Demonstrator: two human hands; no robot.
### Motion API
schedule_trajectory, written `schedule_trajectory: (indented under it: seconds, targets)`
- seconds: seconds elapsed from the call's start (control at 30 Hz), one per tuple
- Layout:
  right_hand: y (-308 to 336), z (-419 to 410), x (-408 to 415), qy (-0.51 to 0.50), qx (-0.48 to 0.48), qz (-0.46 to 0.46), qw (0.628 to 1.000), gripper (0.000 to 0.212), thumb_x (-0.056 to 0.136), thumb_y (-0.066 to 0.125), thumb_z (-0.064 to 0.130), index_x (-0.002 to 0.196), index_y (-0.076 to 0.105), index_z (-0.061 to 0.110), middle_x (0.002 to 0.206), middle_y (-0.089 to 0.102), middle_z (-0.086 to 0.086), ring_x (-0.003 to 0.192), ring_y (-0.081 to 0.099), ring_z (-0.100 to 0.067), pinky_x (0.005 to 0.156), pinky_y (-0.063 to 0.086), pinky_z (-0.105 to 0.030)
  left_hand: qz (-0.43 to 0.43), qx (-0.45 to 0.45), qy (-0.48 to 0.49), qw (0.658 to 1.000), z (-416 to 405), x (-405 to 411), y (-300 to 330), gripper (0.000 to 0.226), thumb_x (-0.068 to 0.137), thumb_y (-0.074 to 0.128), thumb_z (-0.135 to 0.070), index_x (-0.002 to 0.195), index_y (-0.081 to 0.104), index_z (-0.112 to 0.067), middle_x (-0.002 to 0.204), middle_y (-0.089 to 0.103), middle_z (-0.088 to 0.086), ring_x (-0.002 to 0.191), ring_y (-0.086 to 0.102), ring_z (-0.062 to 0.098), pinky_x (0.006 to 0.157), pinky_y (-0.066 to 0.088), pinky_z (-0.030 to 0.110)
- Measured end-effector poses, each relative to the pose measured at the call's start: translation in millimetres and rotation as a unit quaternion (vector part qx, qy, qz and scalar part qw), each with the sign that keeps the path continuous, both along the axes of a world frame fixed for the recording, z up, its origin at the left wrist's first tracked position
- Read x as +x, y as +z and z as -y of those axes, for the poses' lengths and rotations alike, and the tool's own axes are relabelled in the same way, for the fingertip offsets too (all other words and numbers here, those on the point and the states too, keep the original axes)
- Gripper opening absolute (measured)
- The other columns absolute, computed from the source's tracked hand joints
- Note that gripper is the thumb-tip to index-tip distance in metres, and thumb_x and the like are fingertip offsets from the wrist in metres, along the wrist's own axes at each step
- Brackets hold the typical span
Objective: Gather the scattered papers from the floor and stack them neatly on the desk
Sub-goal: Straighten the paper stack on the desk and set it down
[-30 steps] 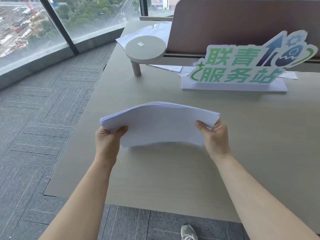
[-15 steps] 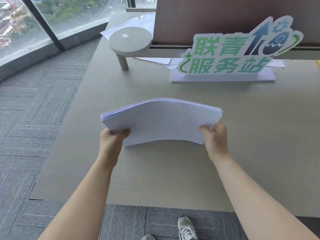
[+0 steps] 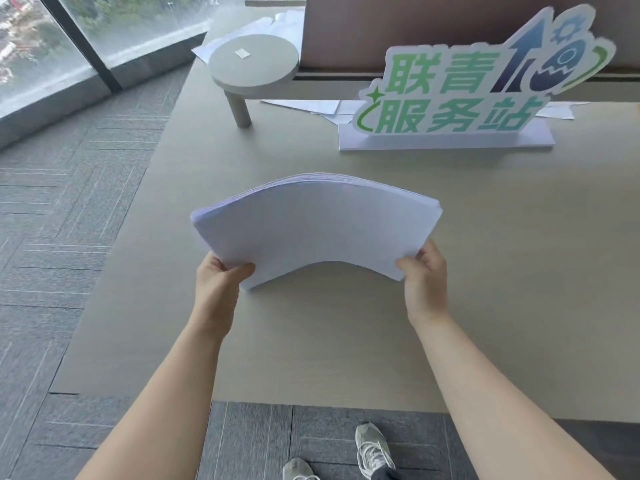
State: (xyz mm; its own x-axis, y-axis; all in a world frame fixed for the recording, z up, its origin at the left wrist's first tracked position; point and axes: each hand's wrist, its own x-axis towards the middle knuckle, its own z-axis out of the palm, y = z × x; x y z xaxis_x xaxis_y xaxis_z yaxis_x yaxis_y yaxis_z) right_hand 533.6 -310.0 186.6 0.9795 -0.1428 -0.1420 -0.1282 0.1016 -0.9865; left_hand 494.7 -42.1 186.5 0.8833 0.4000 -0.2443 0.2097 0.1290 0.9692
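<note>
A thick stack of white paper [image 3: 315, 226] is held over the beige desk [image 3: 502, 271], bowed upward in the middle, its near corners touching or nearly touching the desktop. My left hand [image 3: 218, 285] grips the stack's near left corner, thumb on top. My right hand [image 3: 424, 271] grips the near right corner the same way. The stack's edges look roughly even.
A green-lettered standing sign [image 3: 460, 95] on a white base stands at the back of the desk. Loose white sheets [image 3: 311, 106] lie behind it, under a round shelf on a post [image 3: 252, 64]. A brown partition [image 3: 415, 26] backs the desk. Grey carpet [image 3: 69, 220] and windows lie left.
The stack has tilted more upright and bowed more, with its near edge lowered toward the desk. My view has shifted down; my shoes now show below the desk edge.
</note>
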Motion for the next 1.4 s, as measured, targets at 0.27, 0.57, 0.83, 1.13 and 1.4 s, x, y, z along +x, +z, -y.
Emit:
schedule_trajectory:
  seconds: [0.27, 0.57, 0.83, 1.13, 1.4]
  targets:
    - [6, -1, 6, -0.014, 0.008, -0.001, 1.0, 0.031, 0.077, 0.045, -0.012, 0.075, 0.056, 0.017, 0.063, 0.06, 0.019, 0.061, 0.054, -0.002, 0.055, 0.041, -0.013, -0.004, -0.006, 0.01, 1.0, -4, 7, 0, 0.033, 0.057, 0.059, 0.001, 0.084, 0.064, -0.017, 0.072, 0.069, -0.011, 0.074, 0.062, 0.013, 0.071, 0.047, 0.025]
    - [17, 1, 4, -0.027, 0.042, 0.066, 0.997, 0.03, 0.082, 0.047, -0.015, 0.099, 0.058, 0.006, 0.085, 0.065, 0.004, 0.077, 0.061, -0.003, 0.067, 0.047, -0.013, 0.017, -0.016, 0.011, 1.0, -8, 6, 5, 0.031, 0.065, 0.061, 0.006, 0.081, 0.067, -0.019, 0.073, 0.072, -0.012, 0.072, 0.065, 0.006, 0.072, 0.048, 0.021]
    - [27, 3, 14, 0.017, 0.014, 0.029, 0.999, 0.024, 0.074, 0.055, 0.005, 0.091, 0.066, 0.018, 0.085, 0.068, 0.004, 0.081, 0.062, -0.014, 0.071, 0.047, -0.026, 0.061, -0.017, -0.014, 0.998, -13, 9, 23, 0.047, 0.066, 0.063, 0.0, 0.112, 0.065, -0.008, 0.094, 0.072, -0.001, 0.088, 0.067, 0.013, 0.076, 0.052, 0.023]
    - [20, 0, 4, 0.011, -0.04, -0.028, 0.999, 0.015, 0.094, 0.06, 0.006, 0.095, 0.069, 0.018, 0.083, 0.074, 0.014, 0.081, 0.069, -0.006, 0.071, 0.049, -0.022, 0.011, -0.002, -0.007, 1.0, -6, 9, 29, 0.021, 0.066, 0.075, -0.014, 0.086, 0.072, -0.019, 0.08, 0.074, -0.009, 0.076, 0.067, 0.011, 0.071, 0.051, 0.024]
    - [37, 6, -11, -0.033, -0.082, -0.025, 0.996, 0.016, 0.093, 0.061, 0.008, 0.085, 0.068, 0.02, 0.084, 0.072, 0.007, 0.08, 0.067, -0.017, 0.074, 0.05, -0.031, 0.004, 0.018, -0.008, 1.0, -4, 10, 40, 0.017, 0.077, 0.074, -0.002, 0.082, 0.071, -0.017, 0.077, 0.073, -0.006, 0.069, 0.066, 0.013, 0.064, 0.05, 0.024]
